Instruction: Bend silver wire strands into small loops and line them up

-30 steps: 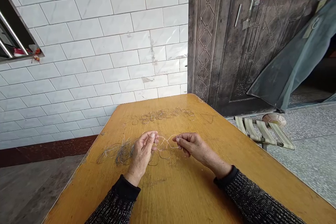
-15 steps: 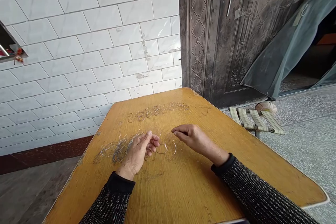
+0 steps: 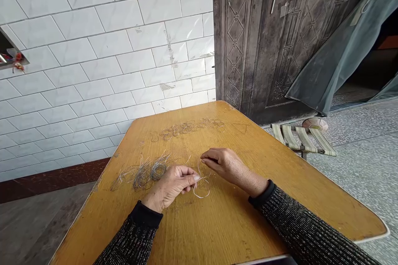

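A thin, pale wire (image 3: pixel 202 196) curves in a loop between my two hands, just above the table. My left hand (image 3: pixel 174 186) pinches it between thumb and forefinger at the loop's left side. The fingertips of my right hand (image 3: pixel 228 167) are closed on its upper end, a little higher and to the right. Tangled bundles of grey wire (image 3: pixel 143 176) lie left of my left hand, the nearest coil (image 3: pixel 158 169) almost touching it. Farther back, a row of thin wire rings (image 3: pixel 186 127) spreads across the table.
The yellow wooden table (image 3: pixel 211 232) stands near a white tiled wall (image 3: pixel 118 41). A bent wire triangle (image 3: pixel 241 127) lies at its far right. Beyond the right edge are a striped folding stool (image 3: pixel 303 138), a dark door (image 3: pixel 264 49) and a grey curtain (image 3: pixel 338 58).
My left hand has moved right and closed its thumb and forefinger on the wire. My right hand has shifted slightly left, and the wire now forms a loop between the hands.
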Demonstrator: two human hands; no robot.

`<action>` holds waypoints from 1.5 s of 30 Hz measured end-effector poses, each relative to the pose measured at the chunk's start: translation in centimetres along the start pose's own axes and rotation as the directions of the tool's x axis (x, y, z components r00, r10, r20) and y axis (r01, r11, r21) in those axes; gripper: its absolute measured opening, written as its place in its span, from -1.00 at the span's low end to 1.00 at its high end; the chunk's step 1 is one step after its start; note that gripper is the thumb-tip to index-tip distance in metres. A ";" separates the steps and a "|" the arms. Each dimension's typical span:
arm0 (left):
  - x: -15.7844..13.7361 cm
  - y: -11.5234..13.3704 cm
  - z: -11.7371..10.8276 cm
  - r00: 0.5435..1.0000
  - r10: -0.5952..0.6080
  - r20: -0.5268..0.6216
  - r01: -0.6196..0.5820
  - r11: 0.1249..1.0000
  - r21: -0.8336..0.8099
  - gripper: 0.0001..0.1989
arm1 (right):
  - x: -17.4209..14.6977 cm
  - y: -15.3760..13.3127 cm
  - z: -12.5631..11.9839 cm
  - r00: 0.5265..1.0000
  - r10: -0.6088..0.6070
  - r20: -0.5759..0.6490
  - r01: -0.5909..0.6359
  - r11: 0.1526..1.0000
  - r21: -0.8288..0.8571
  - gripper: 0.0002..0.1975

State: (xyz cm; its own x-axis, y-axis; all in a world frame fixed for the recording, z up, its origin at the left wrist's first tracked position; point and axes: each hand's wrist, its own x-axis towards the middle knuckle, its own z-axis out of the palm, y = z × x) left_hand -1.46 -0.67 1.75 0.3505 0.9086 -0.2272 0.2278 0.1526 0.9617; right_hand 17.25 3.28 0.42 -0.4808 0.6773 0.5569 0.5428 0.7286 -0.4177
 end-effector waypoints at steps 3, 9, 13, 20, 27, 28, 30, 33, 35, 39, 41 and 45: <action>-0.2 0.3 0.1 1.000 0.002 0.024 -0.002 1.000 0.003 -0.76 | 0.0 -0.1 0.0 1.000 -0.004 -0.008 0.004 1.000 0.021 -0.80; -0.4 0.4 -0.1 0.996 0.017 0.087 -0.019 1.000 0.019 -0.76 | 0.1 -0.2 0.1 1.000 0.006 -0.029 -0.004 0.997 0.073 -0.81; -0.1 0.1 0.0 0.998 0.040 0.044 -0.043 0.997 0.069 -0.84 | 0.2 -0.5 -0.2 0.996 0.062 -0.061 -0.051 0.984 0.168 -0.80; 0.5 -0.1 0.1 0.869 0.347 -0.353 -0.149 0.864 0.481 -0.92 | 0.3 -0.6 -0.2 0.952 0.299 -0.063 -0.256 0.893 0.370 -0.68; 0.5 -0.6 -0.6 0.726 0.594 -0.348 -0.078 0.573 0.816 -0.87 | 0.1 -0.2 1.1 0.954 0.292 0.070 -0.299 0.905 0.304 -0.66; 0.3 -0.3 -1.2 0.715 0.603 -0.354 -0.060 0.557 0.828 -0.87 | 0.1 -0.2 1.2 0.954 0.291 0.068 -0.298 0.911 0.286 -0.65; 0.0 0.5 -3.1 0.710 0.587 -0.389 -0.006 0.558 0.830 -0.87 | 0.1 -0.1 1.3 0.959 0.275 0.060 -0.282 0.925 0.256 -0.63; 0.0 2.5 -7.5 0.726 0.484 -0.488 0.194 0.537 0.821 -0.87 | 0.0 0.0 1.5 0.964 0.261 0.054 -0.267 0.940 0.213 -0.62; 0.7 3.7 -10.9 0.702 0.447 -0.555 0.281 0.542 0.792 -0.87 | -0.1 0.0 1.6 0.968 0.245 0.059 -0.252 0.951 0.179 -0.62; 3.8 4.2 -16.2 0.695 0.335 -0.636 0.412 0.539 0.735 -0.88 | -0.2 0.1 1.9 0.974 0.216 0.071 -0.223 0.969 0.107 -0.63; 5.5 3.7 -17.4 0.702 0.268 -0.660 0.462 0.534 0.708 -0.89 | -0.2 0.2 2.0 0.973 0.215 0.078 -0.223 0.970 0.097 -0.64; 8.6 2.4 -18.2 0.730 0.143 -0.668 0.514 0.529 0.675 -0.75 | -0.2 0.3 1.9 0.967 0.226 0.121 -0.236 0.969 0.074 -0.64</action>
State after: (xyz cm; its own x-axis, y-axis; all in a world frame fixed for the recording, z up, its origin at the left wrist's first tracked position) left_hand -14.47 14.56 4.93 -0.3181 0.9451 0.0741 0.9140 0.2850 0.2888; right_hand 16.17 3.52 -1.22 -0.4251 0.8316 0.3573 0.5881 0.5539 -0.5894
